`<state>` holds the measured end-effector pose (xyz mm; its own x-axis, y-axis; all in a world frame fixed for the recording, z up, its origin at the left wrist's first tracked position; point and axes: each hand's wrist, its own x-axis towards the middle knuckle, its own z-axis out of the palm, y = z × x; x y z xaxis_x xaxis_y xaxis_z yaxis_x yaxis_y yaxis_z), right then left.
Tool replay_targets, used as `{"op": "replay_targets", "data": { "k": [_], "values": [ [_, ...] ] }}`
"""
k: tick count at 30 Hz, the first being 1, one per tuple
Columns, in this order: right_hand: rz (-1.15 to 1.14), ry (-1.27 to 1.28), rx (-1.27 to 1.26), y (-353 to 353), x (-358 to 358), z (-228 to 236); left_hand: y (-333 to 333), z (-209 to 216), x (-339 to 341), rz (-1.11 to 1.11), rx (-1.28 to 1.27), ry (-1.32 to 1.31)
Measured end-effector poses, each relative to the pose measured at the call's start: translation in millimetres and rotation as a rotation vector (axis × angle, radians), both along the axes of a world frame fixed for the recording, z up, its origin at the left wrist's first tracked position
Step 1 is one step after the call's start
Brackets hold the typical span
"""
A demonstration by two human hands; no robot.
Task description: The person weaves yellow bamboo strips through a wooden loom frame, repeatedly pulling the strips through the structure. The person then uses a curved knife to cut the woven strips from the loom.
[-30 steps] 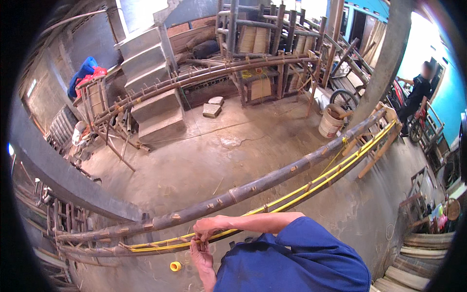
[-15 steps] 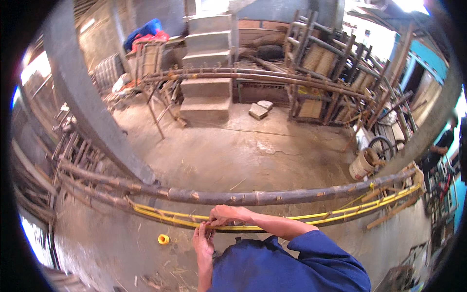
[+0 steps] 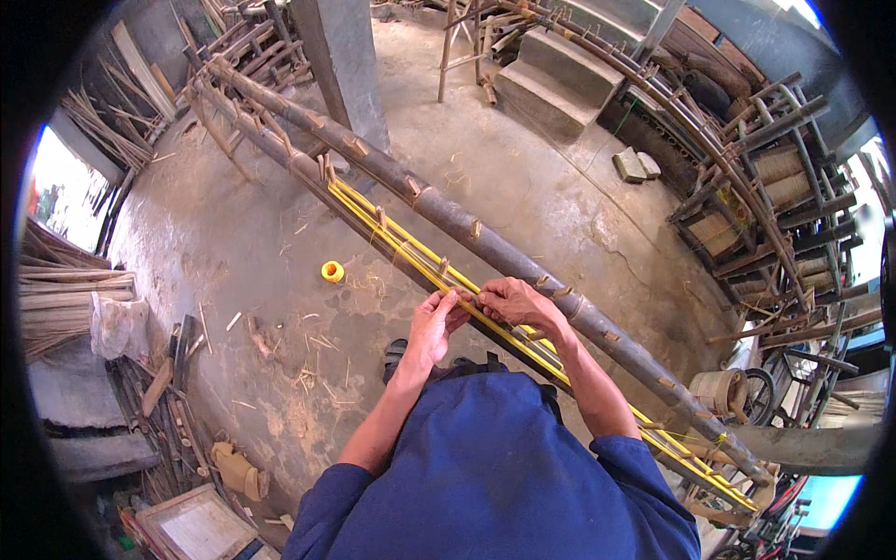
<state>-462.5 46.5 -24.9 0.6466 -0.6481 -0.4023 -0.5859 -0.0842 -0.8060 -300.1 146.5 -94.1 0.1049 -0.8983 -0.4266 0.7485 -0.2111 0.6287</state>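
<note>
Long yellow strands (image 3: 411, 241) run along the lower of two dark bamboo poles, past short wooden pegs (image 3: 381, 217) that stick up from it. My left hand (image 3: 435, 325) is closed in a pinch, its fingertips touching the yellow strands mid-pole. Close beside it on the right, my right hand (image 3: 516, 304) is also closed, fingers bent over the same strands. Whatever small thing lies between the fingers of either hand is hidden. The upper bamboo pole (image 3: 457, 217) passes just beyond my hands, with pegs along it too.
On the concrete floor to the left lies a yellow ring-shaped roll (image 3: 332, 272). A concrete pillar (image 3: 343, 75) rises behind the poles' far left end. Stacked wooden frames (image 3: 784, 177) stand at right, near a white bucket (image 3: 717, 392). Bundled sticks (image 3: 70, 297) lie at far left.
My view has swung, so the poles now slant down to the right. My hands stay together at the yellow strands, and the left forearm shows more fully.
</note>
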Motion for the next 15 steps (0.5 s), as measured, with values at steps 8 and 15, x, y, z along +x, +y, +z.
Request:
{"op": "replay_targets", "data": {
  "k": [8, 15],
  "values": [
    [-0.033, 0.036, -0.017, 5, 4, 18, -1, -5, -2, 0.039, -0.012, 0.014],
    [0.011, 0.080, -0.002, 1, 3, 6, 0, -6, 2, 0.056, 0.027, 0.003]
  ]
}}
